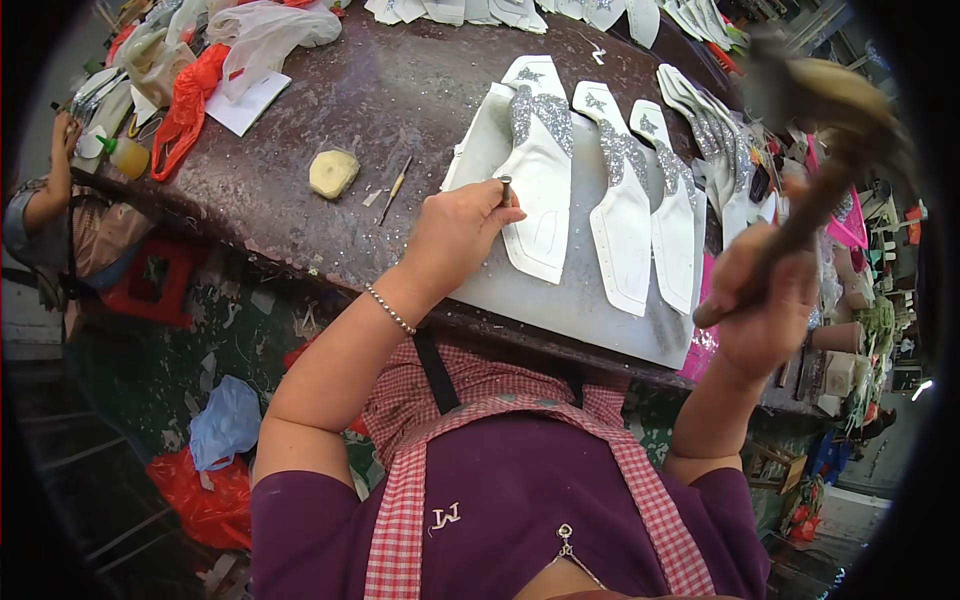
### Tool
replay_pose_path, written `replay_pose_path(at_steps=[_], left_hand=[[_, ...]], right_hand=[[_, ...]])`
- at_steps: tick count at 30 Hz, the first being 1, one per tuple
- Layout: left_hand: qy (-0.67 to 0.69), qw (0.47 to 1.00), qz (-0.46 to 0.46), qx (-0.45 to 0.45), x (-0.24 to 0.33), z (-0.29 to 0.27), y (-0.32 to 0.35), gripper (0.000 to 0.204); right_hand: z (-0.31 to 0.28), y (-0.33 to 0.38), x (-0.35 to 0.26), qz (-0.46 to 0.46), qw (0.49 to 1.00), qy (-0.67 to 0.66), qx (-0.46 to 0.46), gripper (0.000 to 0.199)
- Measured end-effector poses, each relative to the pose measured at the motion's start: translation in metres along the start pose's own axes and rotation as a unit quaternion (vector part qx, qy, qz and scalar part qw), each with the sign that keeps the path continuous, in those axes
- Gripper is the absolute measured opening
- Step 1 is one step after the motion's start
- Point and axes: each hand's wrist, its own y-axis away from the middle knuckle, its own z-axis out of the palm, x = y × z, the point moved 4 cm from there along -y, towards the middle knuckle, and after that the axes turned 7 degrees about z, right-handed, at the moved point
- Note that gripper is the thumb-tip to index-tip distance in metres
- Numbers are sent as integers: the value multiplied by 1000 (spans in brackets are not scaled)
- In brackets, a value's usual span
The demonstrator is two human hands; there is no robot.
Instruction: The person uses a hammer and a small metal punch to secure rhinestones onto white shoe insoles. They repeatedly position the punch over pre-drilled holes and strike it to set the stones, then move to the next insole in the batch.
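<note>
My left hand [455, 232] pinches a short metal punch [506, 188], held upright over a white cut piece with silver glitter [540, 235]. Its lower end is hidden by my fingers. In my right hand [765, 310] is a hammer [822, 195], its handle in my fist and its blurred head raised above the right side of the table. The white piece lies on a pale board [560, 312] at the table's near edge. Two similar pieces, one in the middle [622, 255] and one farther right [673, 255], lie beside it.
A yellowish block [333, 174] and a thin pointed tool [396, 190] lie left of my hand. Overlapping glitter pieces [715, 145] rest at right. Plastic bags [265, 40] and a yellow bottle [128, 157] are at far left, near another person's arm [50, 195] and a red stool [155, 290].
</note>
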Motion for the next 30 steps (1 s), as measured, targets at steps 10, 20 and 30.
replay_pose_path(at_steps=[10,20,30], left_hand=[[-36,999,-33,16,-6,7,1,18],[7,999,-48,11,1,6,16,16],[-38,999,28,-27,18,9,7,15]], right_hand=[[6,1,21,105,921,370,-62,36],[-36,39,53,193,953,232,5,42],[-10,19,7,-18,1000,-13,21,44]])
